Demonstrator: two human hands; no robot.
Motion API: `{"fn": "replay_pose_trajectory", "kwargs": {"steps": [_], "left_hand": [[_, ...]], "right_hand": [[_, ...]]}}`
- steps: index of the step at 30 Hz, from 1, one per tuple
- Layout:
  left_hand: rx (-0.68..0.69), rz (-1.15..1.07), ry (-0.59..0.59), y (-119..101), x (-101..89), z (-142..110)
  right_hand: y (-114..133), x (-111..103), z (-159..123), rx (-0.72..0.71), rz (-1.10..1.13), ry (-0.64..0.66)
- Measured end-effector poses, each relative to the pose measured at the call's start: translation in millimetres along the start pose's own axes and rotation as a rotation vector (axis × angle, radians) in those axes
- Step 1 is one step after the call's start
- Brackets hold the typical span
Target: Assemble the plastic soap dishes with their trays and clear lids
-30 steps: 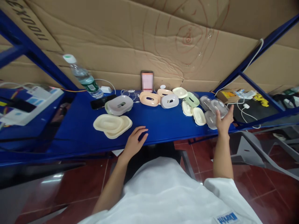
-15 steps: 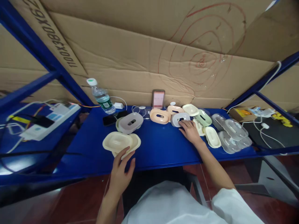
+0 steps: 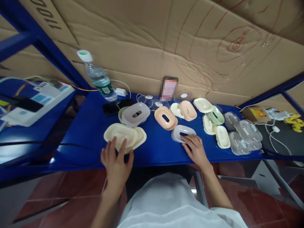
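Note:
On the blue table, a grey oval soap dish (image 3: 177, 132) with a dark slot lies near the front edge. My right hand (image 3: 195, 148) grips its right side, fingers over the rim. Farther left, my left hand (image 3: 117, 163) has its fingers spread on the near rim of a cream dish (image 3: 118, 132), which overlaps a second cream piece (image 3: 142, 136). Behind them a larger grey-lilac slotted dish (image 3: 129, 118) rests on a pale green one. Between the hands sits a peach slotted dish (image 3: 160, 118), with another peach piece (image 3: 191, 110) beyond it.
Cream and green dishes (image 3: 217, 115) and several clear plastic shells (image 3: 248, 129) lie at the right. A water bottle (image 3: 101, 80), a dark phone (image 3: 111, 107) and a charger (image 3: 120, 92) stand or lie back left. Another phone (image 3: 169, 88) leans on the cardboard wall (image 3: 133, 47).
My right hand has drawn the grey soap dish toward me, away from the peach pieces. The peach dishes now lie turned and spread apart. My left hand has shifted left along the cream dishes.

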State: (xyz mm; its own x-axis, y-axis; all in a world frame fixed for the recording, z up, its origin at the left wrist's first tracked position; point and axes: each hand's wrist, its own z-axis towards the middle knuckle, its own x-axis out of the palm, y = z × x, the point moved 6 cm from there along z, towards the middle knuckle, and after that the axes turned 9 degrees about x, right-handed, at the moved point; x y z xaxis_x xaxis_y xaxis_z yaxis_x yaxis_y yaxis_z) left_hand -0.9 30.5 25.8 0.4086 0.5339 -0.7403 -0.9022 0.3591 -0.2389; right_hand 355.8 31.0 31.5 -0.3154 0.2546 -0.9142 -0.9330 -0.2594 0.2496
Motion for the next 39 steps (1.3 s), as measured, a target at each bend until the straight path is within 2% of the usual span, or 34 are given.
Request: {"fn": "replay_pose_trajectory", "kwargs": {"steps": [4, 8, 11, 15, 17, 19, 22, 25, 28, 31, 35, 39], "left_hand": [[0.041, -0.021, 0.03, -4, 7.3, 6], [0.12, -0.094, 0.002, -27, -3.8, 17], [0.265, -0.259, 0.089, -72, -2.0, 25], [0.5, -0.427, 0.219, -147, 26.5, 30], [0.554, -0.477, 0.23, -172, 42.4, 33], [0.612, -0.541, 0.222, -186, 50.2, 33], [0.646, -0.64, 0.172, -181, 42.6, 32], [0.5, -0.65, 0.092, -149, 29.2, 31], [0.352, -0.467, 0.176, -117, 34.3, 27], [0.259, -0.38, 0.309, -98, 48.7, 17], [0.191, -0.438, 0.366, -95, 58.9, 5], [0.239, -0.454, 0.396, -100, 58.0, 4]], "right_hand": [[13, 5, 7, 0.019, 0.018, -0.04], [13, -2, -4, 0.128, 0.016, -0.156], [9, -11, -17, 0.257, 0.121, -0.241], [3, -21, -32, 0.434, 0.419, -0.283], [3, -23, -37, 0.461, 0.511, -0.245], [4, -26, -40, 0.441, 0.479, -0.198], [9, -28, -41, 0.372, 0.326, -0.157], [21, -20, -31, 0.206, 0.231, -0.036], [37, -9, -13, -0.029, 0.204, 0.155], [44, -5, 6, -0.17, 0.186, 0.267], [49, -3, 18, -0.254, 0.21, 0.369], [48, -3, 11, -0.27, 0.23, 0.401]]}}
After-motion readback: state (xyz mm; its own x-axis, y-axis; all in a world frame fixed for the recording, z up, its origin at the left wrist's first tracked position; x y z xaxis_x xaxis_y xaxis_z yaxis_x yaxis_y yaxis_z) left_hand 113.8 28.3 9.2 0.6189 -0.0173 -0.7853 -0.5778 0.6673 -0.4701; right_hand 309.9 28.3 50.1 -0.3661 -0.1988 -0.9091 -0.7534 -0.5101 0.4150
